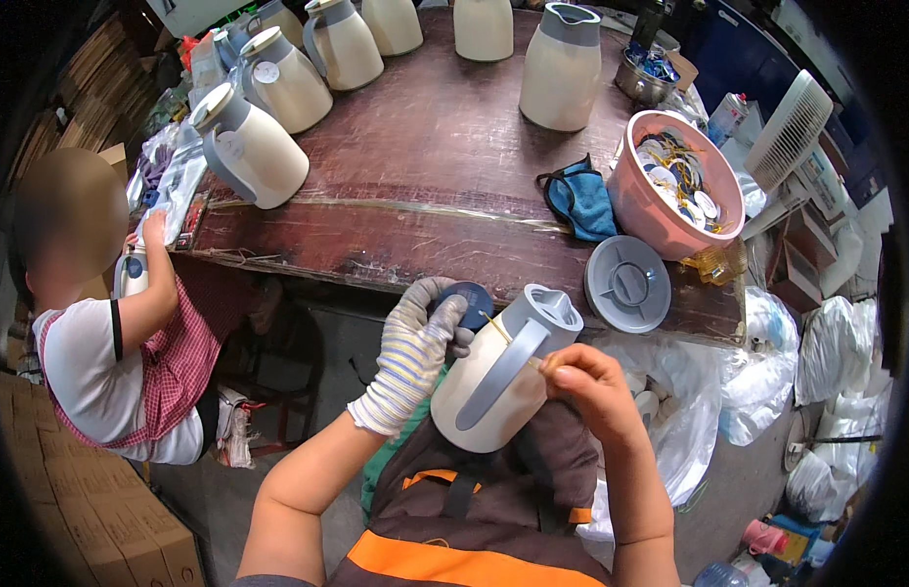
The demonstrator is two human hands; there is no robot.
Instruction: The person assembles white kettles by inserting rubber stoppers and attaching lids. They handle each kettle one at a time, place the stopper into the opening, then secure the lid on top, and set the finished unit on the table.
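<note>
Handle (499, 378) of the cream jug (463, 380) was the line that divided your two hands: it ran aslant, low on the left to high on the right, with your left hand (422, 325) off its upper-left side and your right hand (586, 384) just off its right. The jug leaned in your lap, its grey lid (552, 307) tipped up and toward the surface (396, 186).

Your gloved left hand was closed on a round dark-blue tag (468, 303) — thumb across its lower part — and a yellow cord (496, 327) ran from that tag down to the handle's left edge. Your bare right hand had its fingertips pinched together near the handle's other edge, seemingly on the cord's end, though that bit was too small to be sure of.

What you couldn't see was the gap under the handle — the bar covered the cord there. The jug's underside, against your dark apron (430, 511), was hidden too, and the left thumb masked part of the tag.
</note>
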